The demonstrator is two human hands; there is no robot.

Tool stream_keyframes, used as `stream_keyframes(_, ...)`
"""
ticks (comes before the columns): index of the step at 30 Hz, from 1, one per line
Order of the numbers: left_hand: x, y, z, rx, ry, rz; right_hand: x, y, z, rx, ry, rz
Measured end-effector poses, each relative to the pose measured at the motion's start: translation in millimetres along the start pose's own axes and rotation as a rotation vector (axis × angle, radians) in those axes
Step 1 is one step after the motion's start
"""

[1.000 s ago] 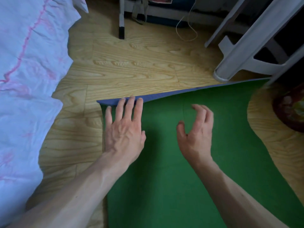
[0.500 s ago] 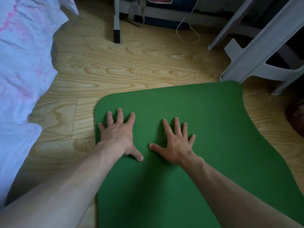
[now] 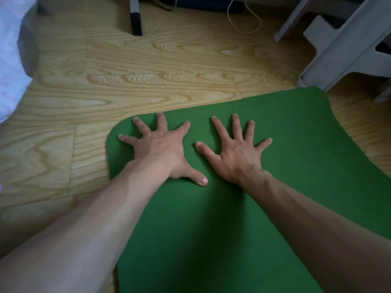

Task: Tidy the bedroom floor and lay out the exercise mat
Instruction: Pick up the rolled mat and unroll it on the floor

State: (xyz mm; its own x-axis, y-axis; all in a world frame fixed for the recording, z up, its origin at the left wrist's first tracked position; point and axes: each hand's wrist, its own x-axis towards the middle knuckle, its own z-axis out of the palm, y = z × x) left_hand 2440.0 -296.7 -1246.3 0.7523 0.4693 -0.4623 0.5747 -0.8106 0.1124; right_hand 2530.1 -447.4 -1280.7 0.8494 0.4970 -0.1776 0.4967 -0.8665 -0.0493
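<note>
A green exercise mat (image 3: pixel 296 132) lies flat on the wooden floor (image 3: pixel 148 81), its rounded far end toward the top of the view. My left hand (image 3: pixel 163 149) presses palm-down on the mat near its far left corner, fingers spread wide. Beside it my right hand (image 3: pixel 234 153) also rests flat on the mat with fingers splayed. Neither hand holds anything.
A white plastic chair (image 3: pixel 342 49) stands at the mat's far right corner. A thin furniture leg with a black foot (image 3: pixel 135 20) and a looped pale cord (image 3: pixel 243 20) sit at the back. Pale bedding (image 3: pixel 10 60) hangs at the left edge.
The curled mat end with its blue underside has been flattened. Both hands went from curled at the edge to pressed flat, and have slid forward toward the far end with fingers spread wider.
</note>
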Motion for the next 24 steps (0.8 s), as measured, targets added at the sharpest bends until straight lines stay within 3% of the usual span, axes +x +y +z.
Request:
stream_keyframes(2, 4, 1, 1, 0.004, 0.019, 0.011, 0, 1, 2, 0.01, 0.059, 0.006)
stream_keyframes(6, 1, 2, -2, 0.016, 0.016, 0.016, 0, -1, -4, -0.003, 0.012, 0.017)
stream_keyframes(14, -26, 3, 3, -0.048, 0.012, -0.026, -23, 4, -30, -0.07, -0.228, -0.006)
stream_keyframes(19, -102, 22, 49, -0.052, 0.159, -0.042, -109, 8, -24, -0.1, -0.293, -0.072)
stream_keyframes(24, -178, 32, 74, -0.053, 0.056, -0.03, -158, 18, -34, -0.116, -0.427, -0.138)
